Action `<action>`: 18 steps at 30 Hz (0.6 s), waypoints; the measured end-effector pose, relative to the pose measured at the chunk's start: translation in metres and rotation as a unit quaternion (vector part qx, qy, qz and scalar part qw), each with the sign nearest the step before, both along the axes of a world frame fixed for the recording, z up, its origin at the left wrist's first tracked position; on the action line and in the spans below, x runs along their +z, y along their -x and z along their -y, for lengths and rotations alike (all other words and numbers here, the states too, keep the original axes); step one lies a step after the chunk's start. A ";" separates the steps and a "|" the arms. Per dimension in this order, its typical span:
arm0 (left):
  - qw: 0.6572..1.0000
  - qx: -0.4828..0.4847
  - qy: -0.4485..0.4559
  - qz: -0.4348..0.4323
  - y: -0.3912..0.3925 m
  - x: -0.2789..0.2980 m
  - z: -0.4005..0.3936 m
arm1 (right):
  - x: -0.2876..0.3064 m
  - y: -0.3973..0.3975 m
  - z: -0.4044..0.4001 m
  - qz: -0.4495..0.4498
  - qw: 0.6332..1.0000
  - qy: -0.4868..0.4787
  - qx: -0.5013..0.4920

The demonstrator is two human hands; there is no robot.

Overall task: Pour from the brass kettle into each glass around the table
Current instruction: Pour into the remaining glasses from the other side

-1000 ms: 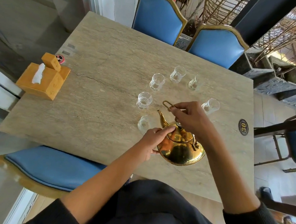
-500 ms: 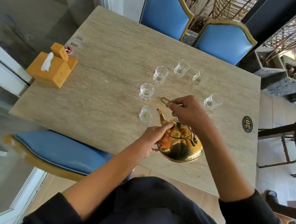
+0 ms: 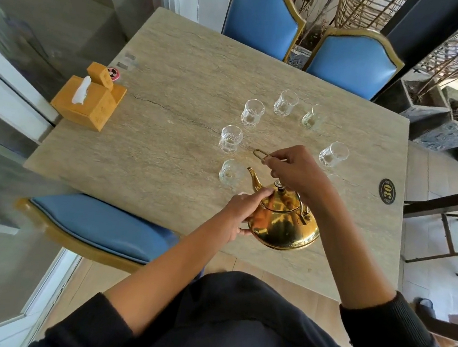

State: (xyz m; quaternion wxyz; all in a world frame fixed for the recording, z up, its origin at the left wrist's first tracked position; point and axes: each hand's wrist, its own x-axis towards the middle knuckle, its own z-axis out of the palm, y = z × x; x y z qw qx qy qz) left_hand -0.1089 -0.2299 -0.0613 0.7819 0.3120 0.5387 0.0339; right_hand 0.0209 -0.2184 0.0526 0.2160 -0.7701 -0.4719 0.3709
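A black round badge [image 3: 387,192] reading "30" is lying near the right edge of the stone-look table [image 3: 169,145], and a smaller round sticker [image 3: 112,73], its print too small to read, is sitting at the far left corner behind a wooden tissue box [image 3: 89,104] with a white tissue poking out of the top.

A person in dark sleeves is leaning over the table, holding the kettle [image 3: 284,223] close to the near edge, its spout pointing toward the nearest glass [image 3: 230,174]. The right hand [image 3: 295,171] is gripping the kettle's thin wire handle [image 3: 261,156], fingers curled tight around it above the lid knob. The left hand [image 3: 242,213] is pressing against the kettle's side, fingers wrapped on the brass body just under the spout.

Six clear cut glasses are standing upright in a loose ring beyond the kettle: the nearest glass just beside the spout, a second [image 3: 231,139] behind it, a third [image 3: 252,112], a fourth [image 3: 285,103], a fifth [image 3: 313,117] and a sixth [image 3: 333,154] to the right of the right hand. Whether any is holding liquid cannot be told.

Two blue padded chairs [image 3: 350,64] with gold trim are standing at the far side, and another blue seat [image 3: 94,222] is tucked at the near left. Pale tiles are showing on the floor at right.
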 end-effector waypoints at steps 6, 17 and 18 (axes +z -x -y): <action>1.000 -0.003 0.000 0.005 -0.001 0.000 0.002 | 0.001 -0.001 0.002 -0.005 1.000 -0.003 -0.007; 1.000 -0.002 -0.007 0.007 -0.005 0.003 0.005 | 0.007 -0.003 0.006 -0.005 1.000 -0.007 -0.013; 1.000 -0.002 -0.006 0.007 -0.005 0.004 0.005 | 0.008 -0.003 0.006 -0.001 1.000 -0.007 -0.010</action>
